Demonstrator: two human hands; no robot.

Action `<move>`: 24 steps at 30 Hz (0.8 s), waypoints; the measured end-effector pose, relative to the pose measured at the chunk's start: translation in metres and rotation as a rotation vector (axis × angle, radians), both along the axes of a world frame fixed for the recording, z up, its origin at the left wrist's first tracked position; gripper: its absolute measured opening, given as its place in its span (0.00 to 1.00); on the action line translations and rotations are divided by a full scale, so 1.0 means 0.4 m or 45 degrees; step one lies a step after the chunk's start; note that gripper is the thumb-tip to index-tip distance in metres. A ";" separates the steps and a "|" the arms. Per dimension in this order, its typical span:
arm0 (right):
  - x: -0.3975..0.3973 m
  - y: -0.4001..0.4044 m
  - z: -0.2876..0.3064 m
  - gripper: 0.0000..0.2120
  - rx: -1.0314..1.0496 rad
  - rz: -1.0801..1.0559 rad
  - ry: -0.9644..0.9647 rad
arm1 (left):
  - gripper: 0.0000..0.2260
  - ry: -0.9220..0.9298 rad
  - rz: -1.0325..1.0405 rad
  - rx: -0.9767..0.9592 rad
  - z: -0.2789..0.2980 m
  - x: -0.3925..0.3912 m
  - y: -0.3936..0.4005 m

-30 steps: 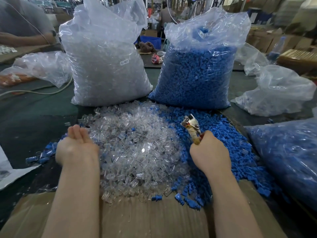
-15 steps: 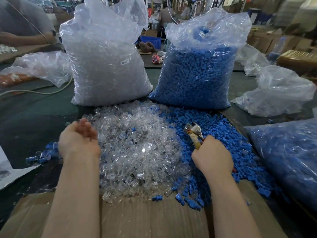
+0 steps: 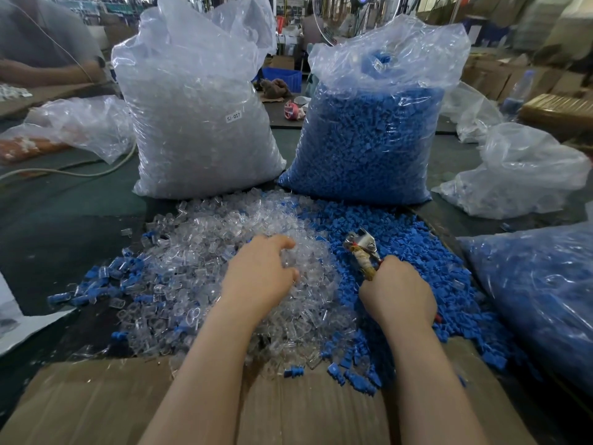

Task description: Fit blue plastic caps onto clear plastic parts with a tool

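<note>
The clear parts (image 3: pixel 205 268) are transparent, glossy plastic, and the blue caps (image 3: pixel 426 271) beside them are opaque, matt plastic. The tool (image 3: pixel 361 248) has a bright metal head and handles wrapped in rough, pale tape or cloth, and the two tall bags (image 3: pixel 199 101) (image 3: pixel 378 101) are thin, crinkled, shiny plastic film. The cardboard sheet (image 3: pixel 96 409) is brown, matt and ribbed, and the table surface (image 3: pixel 57 220) is dark green and matt.
</note>
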State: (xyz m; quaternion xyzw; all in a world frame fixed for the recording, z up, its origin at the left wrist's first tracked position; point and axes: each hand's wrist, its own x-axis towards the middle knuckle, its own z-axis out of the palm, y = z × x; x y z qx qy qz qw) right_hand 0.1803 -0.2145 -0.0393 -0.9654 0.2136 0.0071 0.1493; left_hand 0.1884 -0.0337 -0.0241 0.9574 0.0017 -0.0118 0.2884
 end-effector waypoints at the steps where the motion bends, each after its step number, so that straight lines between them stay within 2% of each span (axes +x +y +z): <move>1: 0.001 0.000 0.000 0.10 -0.001 0.005 0.002 | 0.16 -0.031 0.002 0.025 -0.003 0.001 -0.003; 3: 0.002 0.001 -0.002 0.09 -0.005 0.027 0.002 | 0.10 -0.054 0.014 0.054 -0.008 0.003 -0.008; 7: 0.000 0.008 -0.008 0.07 -0.005 0.057 -0.032 | 0.06 -0.043 0.073 -0.036 -0.012 0.008 -0.006; 10: -0.001 0.010 -0.008 0.06 -0.009 0.051 -0.033 | 0.06 -0.054 0.113 -0.087 -0.014 0.009 0.000; 15: 0.001 0.011 -0.007 0.04 -0.017 0.061 -0.029 | 0.11 -0.060 0.033 0.017 -0.020 0.011 -0.002; 21: -0.003 0.016 -0.007 0.07 0.001 0.068 -0.101 | 0.04 -0.154 0.114 -0.134 -0.012 0.010 -0.001; 24: -0.002 0.016 -0.006 0.08 0.033 0.033 -0.151 | 0.07 -0.228 0.106 -0.176 -0.010 0.006 -0.001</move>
